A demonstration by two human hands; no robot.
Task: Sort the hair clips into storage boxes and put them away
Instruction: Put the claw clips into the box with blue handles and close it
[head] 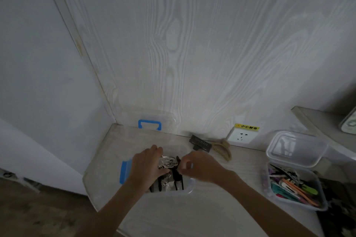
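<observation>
A clear storage box with a blue latch (124,172) sits on the pale wooden table and holds black and white hair clips (174,181). Both hands are inside it. My left hand (147,165) presses on a white clip (169,161) at the top of the pile. My right hand (200,165) pinches a black clip (176,174) beside it. The box's clear lid with a blue handle (149,124) leans against the wall behind. A black claw clip (200,143) and a beige claw clip (223,149) lie loose on the table near the wall.
At the right stands a second clear box (323,205) full of colourful flat clips, its lid (296,148) propped behind it. A wall socket (241,135) with a yellow label sits low on the wall. A shelf (317,119) juts out at the far right. The table's left edge drops to the floor.
</observation>
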